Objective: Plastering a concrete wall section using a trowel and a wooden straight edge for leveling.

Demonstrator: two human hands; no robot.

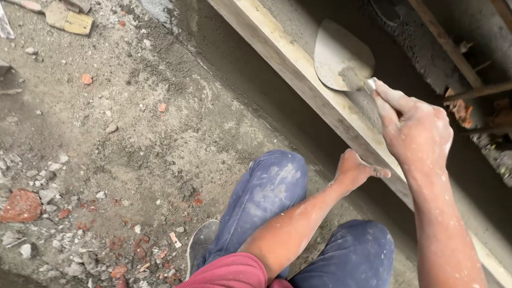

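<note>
One grey steel trowel with a rounded, mortar-smeared blade (pixel 341 56) is in the right hand (pixel 417 129); the fingers are clenched around its handle, with the forefinger stretched along the neck, probably to steer the blade. The blade lies flat against the wet grey cement face behind the long pale wooden plank (pixel 289 62), near the plank's upper edge, and this position suits pressing or smoothing the mortar there. The left hand (pixel 353 170) rests against the lower side of the same plank, fingers loosely curled and grasping nothing, as if it steadies the board or the body. Behind the plank, rusty steel reinforcement bars (pixel 458 57) cross above a dark gap.

Below the hands are the person's knees in blue, dust-spotted trousers (pixel 270 192), and a red shirt sleeve (pixel 217 284) shows at the bottom edge. The rough concrete floor (pixel 145 127) carries broken red brick pieces and grey rubble (pixel 21 206) at its left lower side. Near the top left corner of the floor lies a small hammer-like tool with a pink handle and yellowish head (pixel 62 16), well apart from both hands.
</note>
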